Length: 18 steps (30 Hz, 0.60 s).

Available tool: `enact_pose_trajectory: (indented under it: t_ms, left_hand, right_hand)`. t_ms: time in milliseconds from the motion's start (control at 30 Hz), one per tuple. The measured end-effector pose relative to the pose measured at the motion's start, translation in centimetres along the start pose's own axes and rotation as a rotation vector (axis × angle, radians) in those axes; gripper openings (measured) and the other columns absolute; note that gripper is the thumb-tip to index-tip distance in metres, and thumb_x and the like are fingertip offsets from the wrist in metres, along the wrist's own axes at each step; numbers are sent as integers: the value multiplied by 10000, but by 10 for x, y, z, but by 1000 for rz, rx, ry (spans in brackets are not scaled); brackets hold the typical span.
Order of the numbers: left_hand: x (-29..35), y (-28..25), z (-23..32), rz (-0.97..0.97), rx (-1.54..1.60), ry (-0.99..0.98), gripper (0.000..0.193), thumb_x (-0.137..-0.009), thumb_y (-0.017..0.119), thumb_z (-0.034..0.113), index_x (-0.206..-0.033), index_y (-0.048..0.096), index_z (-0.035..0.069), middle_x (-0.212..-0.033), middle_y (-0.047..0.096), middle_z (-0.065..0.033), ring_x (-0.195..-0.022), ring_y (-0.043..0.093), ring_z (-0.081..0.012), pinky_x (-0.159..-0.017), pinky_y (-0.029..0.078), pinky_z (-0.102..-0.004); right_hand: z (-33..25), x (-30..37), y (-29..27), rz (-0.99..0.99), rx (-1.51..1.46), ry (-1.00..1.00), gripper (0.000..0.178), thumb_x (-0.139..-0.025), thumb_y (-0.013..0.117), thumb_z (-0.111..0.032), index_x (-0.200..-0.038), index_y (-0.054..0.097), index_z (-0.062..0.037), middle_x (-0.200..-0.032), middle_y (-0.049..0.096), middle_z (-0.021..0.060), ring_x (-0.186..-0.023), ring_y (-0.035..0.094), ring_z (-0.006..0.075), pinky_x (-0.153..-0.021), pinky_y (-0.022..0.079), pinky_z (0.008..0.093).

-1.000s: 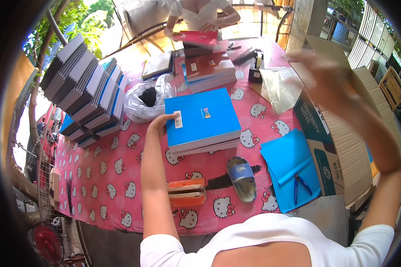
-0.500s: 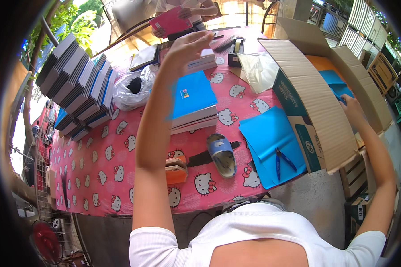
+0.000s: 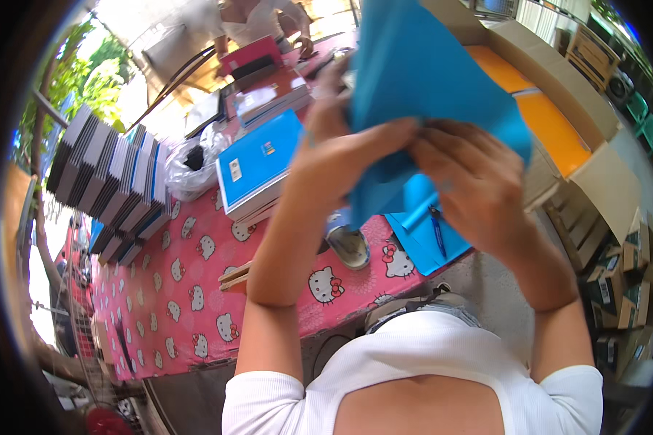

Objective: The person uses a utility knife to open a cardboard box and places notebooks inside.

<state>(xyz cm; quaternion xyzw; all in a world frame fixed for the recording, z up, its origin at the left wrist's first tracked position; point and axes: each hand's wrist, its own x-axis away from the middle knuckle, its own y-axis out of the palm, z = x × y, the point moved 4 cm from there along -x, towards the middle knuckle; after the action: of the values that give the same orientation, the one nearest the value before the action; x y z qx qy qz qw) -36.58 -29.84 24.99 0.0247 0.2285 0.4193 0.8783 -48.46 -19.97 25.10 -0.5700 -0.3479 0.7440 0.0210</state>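
You have a blue folded sheet (image 3: 413,80) raised in front of your face, above the bench (image 3: 196,290), and both hands are pinched on its lower edge — the left hand (image 3: 341,156) at nine o'clock of the grip, the right hand (image 3: 471,177) at three, fingers closed on the sheet. By the look of it you are working that edge open or folding it; the next move calls for a firm pinch on both sides and an even pull, or the sheet may crease.

From left to right on the bench: a fanned row of dark notebooks (image 3: 105,181), a clear plastic bag (image 3: 189,167), a stack of blue books (image 3: 257,163), a tape dispenser (image 3: 348,246) and a flat blue sheet (image 3: 424,239) with a pen (image 3: 437,235) on it. The pink cloth carries a cartoon cat print. At two o'clock an open cardboard box (image 3: 595,174) holds orange covers — another person works at twelve o'clock, outdoors beside greenery.
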Motion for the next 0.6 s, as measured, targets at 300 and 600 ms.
enact_pose_trajectory:
  t_ms: [300, 600]
  left_hand:
    - [-4, -132, -87, -410, -400, -427, 1012, -674, 758, 35, -1480, 156, 148, -1328, 443, -131, -1194, 436, -203, -1032, 322, -337]
    - [-33, -119, -275, -846, -1115, -458, 1084, -584, 830, 371, -1452, 182, 334, -1460, 247, -188, -1320, 261, -395, -1060, 261, -472]
  right_hand:
    - [14, 197, 86, -449, -174, 563, 532, -758, 693, -285, -1176, 530, 1, -1216, 526, 184, -1132, 498, 343, -971, 388, 442]
    - [56, 271, 109, -876, 8, 1110, 773, -668, 685, -530, -1284, 472, -114, -1263, 435, 265, -1130, 459, 418, -922, 425, 494]
